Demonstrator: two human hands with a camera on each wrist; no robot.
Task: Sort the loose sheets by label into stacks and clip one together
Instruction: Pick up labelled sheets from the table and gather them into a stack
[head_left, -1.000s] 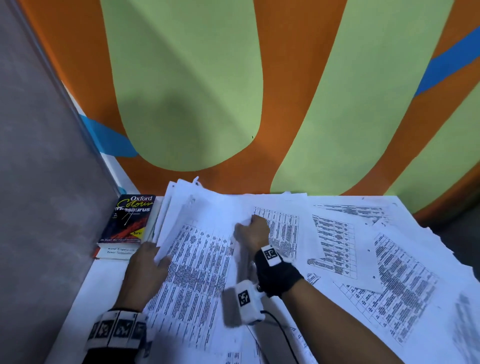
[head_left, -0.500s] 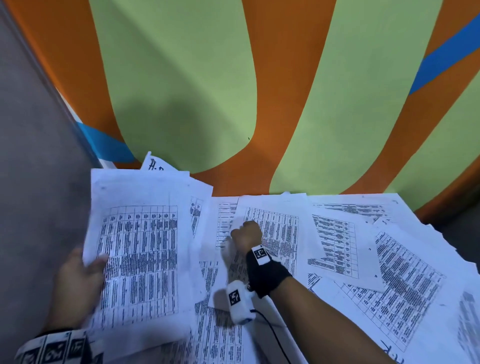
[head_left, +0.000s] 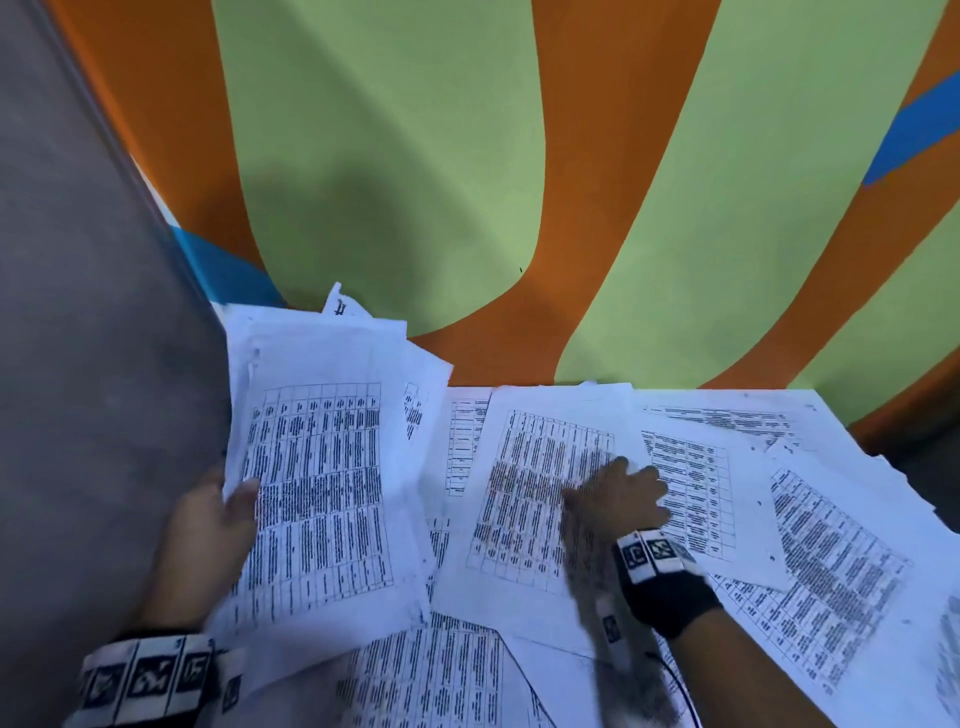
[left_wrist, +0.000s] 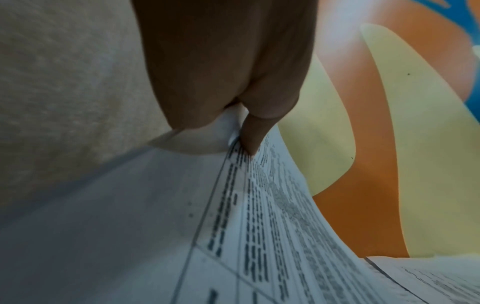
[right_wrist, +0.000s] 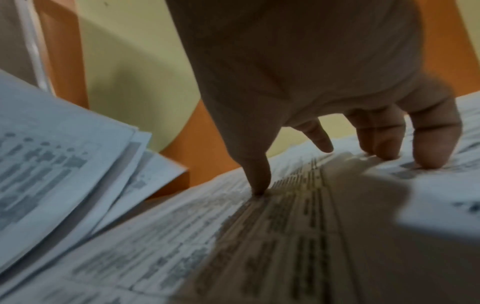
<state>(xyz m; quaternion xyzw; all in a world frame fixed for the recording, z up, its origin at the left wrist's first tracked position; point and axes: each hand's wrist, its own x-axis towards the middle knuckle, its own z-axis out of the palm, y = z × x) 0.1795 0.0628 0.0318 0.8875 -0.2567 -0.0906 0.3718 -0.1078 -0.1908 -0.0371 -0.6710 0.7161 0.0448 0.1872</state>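
My left hand (head_left: 218, 525) grips a sheaf of printed sheets (head_left: 317, 483) by its left edge, lifted and tilted above the table's left side. In the left wrist view the thumb (left_wrist: 253, 135) pinches the top page of the sheaf (left_wrist: 259, 236). My right hand (head_left: 621, 493) lies spread on a loose sheet (head_left: 530, 499) in the middle of the table. Its fingertips (right_wrist: 428, 158) press on the loose sheet (right_wrist: 298, 216). More printed sheets (head_left: 831, 561) cover the right side. No clip shows in any view.
A wall painted in orange and green bands (head_left: 467, 182) rises right behind the table. A grey partition (head_left: 78, 364) closes the left side. Overlapping sheets (head_left: 436, 675) hide the table's near part. A small camera unit with a cable (head_left: 618, 634) hangs under my right wrist.
My left hand has lifted the sheaf off the table's left side, and it now hides the book there. My right hand has opened from a fist and moved right onto the loose sheet.
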